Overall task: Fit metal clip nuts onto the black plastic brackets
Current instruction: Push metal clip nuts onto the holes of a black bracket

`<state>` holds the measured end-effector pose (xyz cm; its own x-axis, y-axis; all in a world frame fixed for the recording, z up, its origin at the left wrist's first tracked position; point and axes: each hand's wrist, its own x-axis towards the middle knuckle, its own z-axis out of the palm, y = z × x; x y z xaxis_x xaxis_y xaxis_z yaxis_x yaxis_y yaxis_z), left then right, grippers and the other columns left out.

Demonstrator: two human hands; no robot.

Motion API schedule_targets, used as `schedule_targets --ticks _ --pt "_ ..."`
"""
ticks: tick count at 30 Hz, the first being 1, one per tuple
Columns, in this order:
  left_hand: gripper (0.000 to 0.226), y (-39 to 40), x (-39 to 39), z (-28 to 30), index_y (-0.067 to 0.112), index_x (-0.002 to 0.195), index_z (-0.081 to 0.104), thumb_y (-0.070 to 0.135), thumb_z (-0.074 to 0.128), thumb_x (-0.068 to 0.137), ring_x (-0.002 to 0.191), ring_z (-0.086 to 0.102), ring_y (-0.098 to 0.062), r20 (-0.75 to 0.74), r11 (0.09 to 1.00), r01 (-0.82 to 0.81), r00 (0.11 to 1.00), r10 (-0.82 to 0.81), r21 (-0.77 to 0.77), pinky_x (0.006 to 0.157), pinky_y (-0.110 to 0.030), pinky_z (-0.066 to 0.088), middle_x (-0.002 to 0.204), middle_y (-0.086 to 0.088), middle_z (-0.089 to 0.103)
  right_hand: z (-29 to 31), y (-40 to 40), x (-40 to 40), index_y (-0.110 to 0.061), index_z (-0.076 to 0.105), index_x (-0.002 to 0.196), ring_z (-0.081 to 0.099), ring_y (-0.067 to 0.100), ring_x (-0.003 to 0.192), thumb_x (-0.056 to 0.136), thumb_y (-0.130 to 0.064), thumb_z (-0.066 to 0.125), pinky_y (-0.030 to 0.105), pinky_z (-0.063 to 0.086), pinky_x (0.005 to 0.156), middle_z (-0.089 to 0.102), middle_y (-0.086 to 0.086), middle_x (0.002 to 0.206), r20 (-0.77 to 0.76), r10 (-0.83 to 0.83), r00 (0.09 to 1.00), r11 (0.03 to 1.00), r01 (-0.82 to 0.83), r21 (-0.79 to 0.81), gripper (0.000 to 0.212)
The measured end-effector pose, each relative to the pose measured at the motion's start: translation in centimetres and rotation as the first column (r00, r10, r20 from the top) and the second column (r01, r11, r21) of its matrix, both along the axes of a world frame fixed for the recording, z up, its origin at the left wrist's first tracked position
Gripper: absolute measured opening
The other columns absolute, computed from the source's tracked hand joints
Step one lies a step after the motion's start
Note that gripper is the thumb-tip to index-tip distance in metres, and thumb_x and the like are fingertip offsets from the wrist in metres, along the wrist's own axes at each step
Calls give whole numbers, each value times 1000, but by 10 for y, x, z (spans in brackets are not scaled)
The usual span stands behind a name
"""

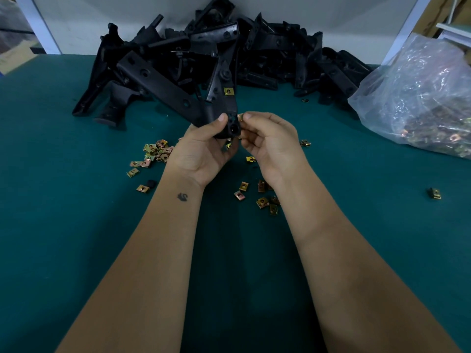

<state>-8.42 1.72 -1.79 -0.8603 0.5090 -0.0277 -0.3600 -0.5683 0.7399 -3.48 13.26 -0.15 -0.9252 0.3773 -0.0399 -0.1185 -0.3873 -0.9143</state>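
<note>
My left hand [204,146] grips a black plastic bracket [163,85] by its lower end, holding it up above the green table. One brass clip nut [228,91] sits fitted on the bracket's upright arm. My right hand [267,138] pinches another clip nut [240,116] against the bracket's edge near my left thumb. Loose clip nuts lie scattered on the table: a cluster [155,151] to the left of my hands and several more [265,197] under my right wrist.
A heap of black brackets [267,52] is piled at the back of the green table [63,200] against a white wall. A clear plastic bag of clip nuts [420,103] lies at the right. A single nut [434,193] lies far right.
</note>
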Motion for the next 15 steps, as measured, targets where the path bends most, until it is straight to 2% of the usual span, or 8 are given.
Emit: schedule_targets --ticks 3,8,12,15 --pt "34 0 1 1 10 128 49 10 54 94 98 60 -16 -14 1000 14 1000 -14 6 87 -33 49 113 -7 61 0 -1 -1 -10 65 80 63 12 66 90 -2 62 21 51 62 70 0 70 -4 -9 1000 998 9 -68 13" --pt "40 0 2 1 9 135 46 10 52 95 108 54 -20 -32 999 15 999 -16 -33 97 -38 41 123 -10 53 0 -3 -1 -11 63 77 61 11 63 91 -2 60 22 49 61 69 -1 69 -5 7 1000 998 -7 -56 17" --pt "51 -1 4 3 11 134 45 14 57 84 99 57 -17 -11 1000 28 1000 -28 -6 93 -35 41 118 -8 55 0 -4 -1 -12 62 76 59 11 61 91 -3 59 21 47 59 67 0 68 -2 20 1000 996 -20 -82 18" --pt "47 0 4 2 10 133 45 14 55 87 96 57 -17 0 1000 21 1000 -21 2 88 -32 42 115 -8 56 -1 -4 -1 -11 61 75 58 10 61 91 -3 58 20 48 58 66 0 67 -5 31 999 996 -32 -84 18"
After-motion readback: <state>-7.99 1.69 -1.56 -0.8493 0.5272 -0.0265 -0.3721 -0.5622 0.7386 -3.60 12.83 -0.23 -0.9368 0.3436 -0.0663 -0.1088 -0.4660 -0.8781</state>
